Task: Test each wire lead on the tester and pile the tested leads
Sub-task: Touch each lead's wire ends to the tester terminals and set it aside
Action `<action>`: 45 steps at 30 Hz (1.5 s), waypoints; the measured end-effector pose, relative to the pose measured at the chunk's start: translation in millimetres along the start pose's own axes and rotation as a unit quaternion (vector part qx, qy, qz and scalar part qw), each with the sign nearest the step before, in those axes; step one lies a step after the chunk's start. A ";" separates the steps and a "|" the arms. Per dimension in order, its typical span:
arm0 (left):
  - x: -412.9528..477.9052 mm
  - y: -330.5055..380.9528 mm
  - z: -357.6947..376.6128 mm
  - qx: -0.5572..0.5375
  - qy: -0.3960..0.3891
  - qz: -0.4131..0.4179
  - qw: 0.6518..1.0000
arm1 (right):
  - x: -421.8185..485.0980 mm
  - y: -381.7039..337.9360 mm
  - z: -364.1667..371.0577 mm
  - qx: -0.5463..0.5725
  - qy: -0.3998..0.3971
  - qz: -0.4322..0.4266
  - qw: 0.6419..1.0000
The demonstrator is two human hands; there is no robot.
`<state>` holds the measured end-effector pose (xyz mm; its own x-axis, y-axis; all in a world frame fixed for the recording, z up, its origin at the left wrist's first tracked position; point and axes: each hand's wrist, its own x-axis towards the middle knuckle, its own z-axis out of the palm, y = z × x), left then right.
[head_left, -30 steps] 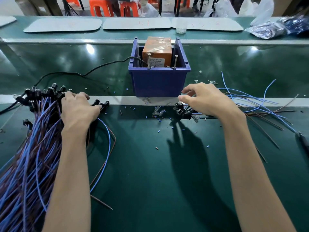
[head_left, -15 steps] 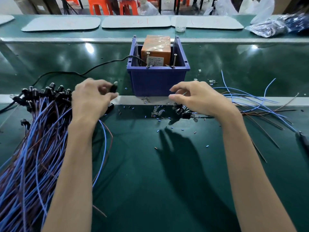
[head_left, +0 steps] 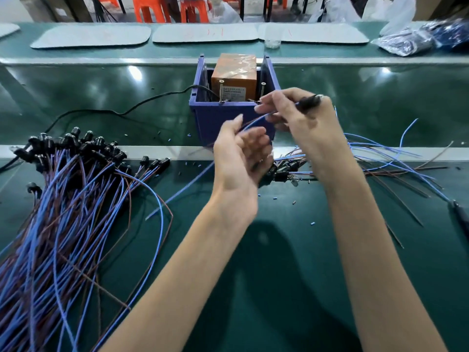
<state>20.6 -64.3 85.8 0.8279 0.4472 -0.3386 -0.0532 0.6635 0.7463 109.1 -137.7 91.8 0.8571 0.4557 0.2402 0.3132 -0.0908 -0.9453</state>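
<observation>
My right hand [head_left: 304, 123] pinches the lead [head_left: 256, 120] | my left hand [head_left: 236, 163] grips it too | risk: its tail snags the 9 o'clock pile [head_left: 63, 224]

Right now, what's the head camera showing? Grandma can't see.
The left hand and right hand hold a thin blue black-capped wire lead before a blue plastic bin holding an orange box tester. A pile of blue leads lies left.

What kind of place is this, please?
Probably a factory assembly line: a long green workbench belt, a big pile of blue and brown wire leads with black caps, and an orange tester box inside a blue plastic bin.
</observation>
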 end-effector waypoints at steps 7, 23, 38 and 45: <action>16.0 16.8 -18.2 -0.212 0.130 -0.063 0.966 | -6.1 -11.2 -22.4 0.076 -0.054 0.057 0.994; 5.0 10.1 -4.9 -0.024 -0.145 -0.128 0.981 | -4.7 -19.6 -15.4 0.233 0.089 -0.009 0.968; 20.2 -7.2 -6.7 -0.237 0.147 -0.002 0.960 | -2.8 -11.9 -36.2 0.065 -0.070 0.140 0.986; 19.3 -4.2 -8.0 -0.073 -0.022 0.052 0.996 | 0.3 -5.1 -17.0 -0.074 -0.080 0.136 0.985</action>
<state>32.4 -53.6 71.6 0.8374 0.4933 -0.2355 -0.2179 0.6963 0.6839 114.7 -152.1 100.4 0.8458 0.5294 -0.0668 0.1473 -0.3520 -0.9244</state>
